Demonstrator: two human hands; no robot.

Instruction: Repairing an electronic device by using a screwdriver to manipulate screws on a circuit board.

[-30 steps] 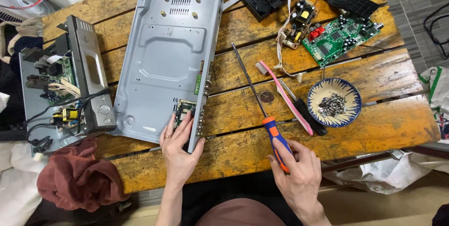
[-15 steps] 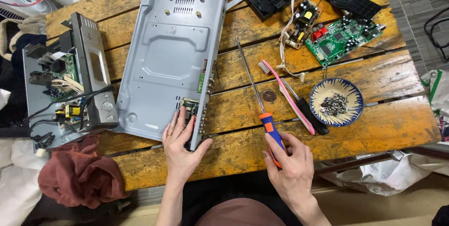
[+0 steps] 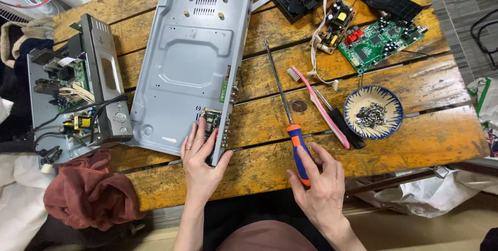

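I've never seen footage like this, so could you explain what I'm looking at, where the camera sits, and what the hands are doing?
This is one view from a camera worn on a person's head, looking down at a worn wooden table. The left hand rests on the corner of a grey metal chassis tray, by a small green board. The right hand touches the orange-and-blue handle of a long screwdriver lying on the table. Nearby lie a pink toothbrush, a blue-patterned bowl of screws, a green circuit board and a dark red cloth.
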